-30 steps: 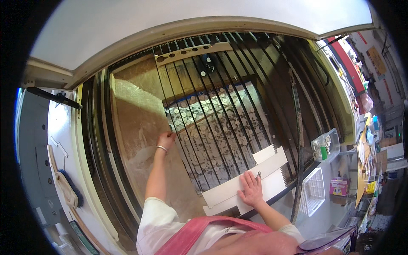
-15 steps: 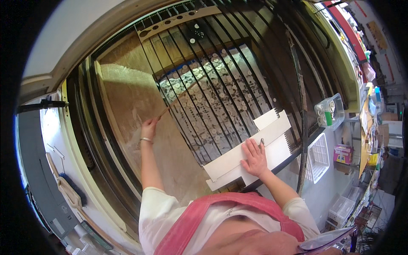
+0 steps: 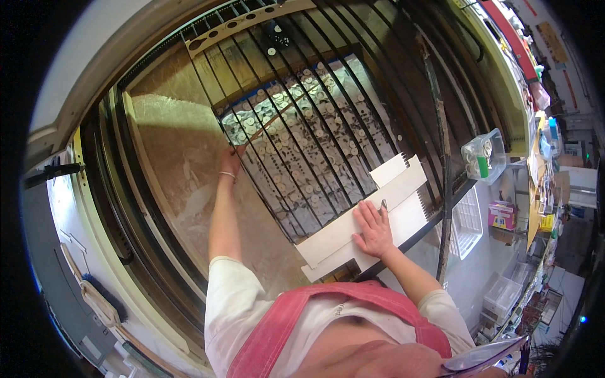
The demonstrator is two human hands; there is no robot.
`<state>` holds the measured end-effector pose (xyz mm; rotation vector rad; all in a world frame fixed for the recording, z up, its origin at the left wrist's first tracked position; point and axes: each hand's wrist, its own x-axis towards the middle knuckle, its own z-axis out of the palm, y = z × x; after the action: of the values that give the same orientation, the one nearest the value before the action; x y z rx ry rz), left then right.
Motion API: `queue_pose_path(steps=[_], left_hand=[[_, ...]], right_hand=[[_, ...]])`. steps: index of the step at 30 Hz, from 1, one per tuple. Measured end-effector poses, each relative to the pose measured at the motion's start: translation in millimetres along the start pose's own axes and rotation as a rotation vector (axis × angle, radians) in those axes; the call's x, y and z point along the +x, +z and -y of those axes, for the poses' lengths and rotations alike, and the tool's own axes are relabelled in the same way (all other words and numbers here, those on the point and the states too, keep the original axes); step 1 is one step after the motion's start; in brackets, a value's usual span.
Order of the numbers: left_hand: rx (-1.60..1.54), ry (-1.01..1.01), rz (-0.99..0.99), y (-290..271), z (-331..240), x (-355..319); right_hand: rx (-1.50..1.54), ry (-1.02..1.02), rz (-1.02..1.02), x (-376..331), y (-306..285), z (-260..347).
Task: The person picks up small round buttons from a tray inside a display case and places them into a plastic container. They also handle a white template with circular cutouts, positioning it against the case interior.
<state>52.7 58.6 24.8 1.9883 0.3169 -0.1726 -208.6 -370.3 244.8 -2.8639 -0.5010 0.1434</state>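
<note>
My left hand (image 3: 230,164) reaches to the left edge of a row of dark slats (image 3: 277,104). It is closed round the end of a thin wooden stick (image 3: 272,121), which runs under the slats. Below them lies a tray-like bed scattered with small round white discs (image 3: 315,154) and bits of dark debris. My right hand (image 3: 374,234) rests flat, fingers stretched, on white notched boards (image 3: 334,246) lying over the slats' near end. A small dark metallic piece (image 3: 383,205) shows beside its fingertips; I cannot tell what it is.
A beige strip with oval holes (image 3: 236,25) lies across the slats' far end. On the right stand a clear tub (image 3: 484,156) and a white plastic basket (image 3: 465,227). A dark upright bar (image 3: 442,138) runs beside the slats. At left, a brush (image 3: 104,296) hangs outside the frame.
My left hand has moved forward and right to the slats' edge, pushing the stick farther under them. My right hand stays on the boards. The whole view has shifted slightly.
</note>
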Motion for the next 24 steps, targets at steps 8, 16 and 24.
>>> queue_pose_path(steps=[8, 16, 24], left_hand=[[-0.013, -0.030, 0.116, -121, -27, -75], [-0.150, -0.190, 0.095, -142, -51, -117], [-0.070, -0.235, 0.248, -54, -34, -94]], right_hand=[[0.005, 0.008, -0.015, -1, 2, 0], [0.005, 0.005, -0.019, -2, 5, -1], [0.022, 0.010, -0.018, -1, 1, -1]])
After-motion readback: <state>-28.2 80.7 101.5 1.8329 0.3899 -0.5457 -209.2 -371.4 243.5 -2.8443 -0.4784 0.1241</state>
